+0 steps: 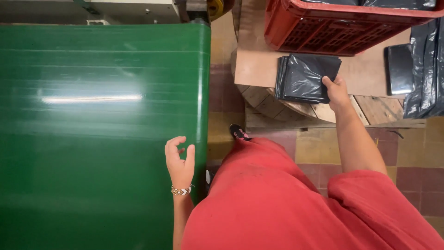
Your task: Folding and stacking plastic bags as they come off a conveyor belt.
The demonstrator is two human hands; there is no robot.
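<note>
The right hand pinches the near corner of a stack of folded black bags lying on a brown board, thumb on top. Just behind the stack sits a red crate, cut off at the top edge. More black plastic hangs at the far right, beside a dark flat thing that is hard to make out. The left hand hovers empty over the green belt, fingers loosely curled. A red garment hides the floor below; one shoe shows.

Warm dim light (belt glare)
</note>
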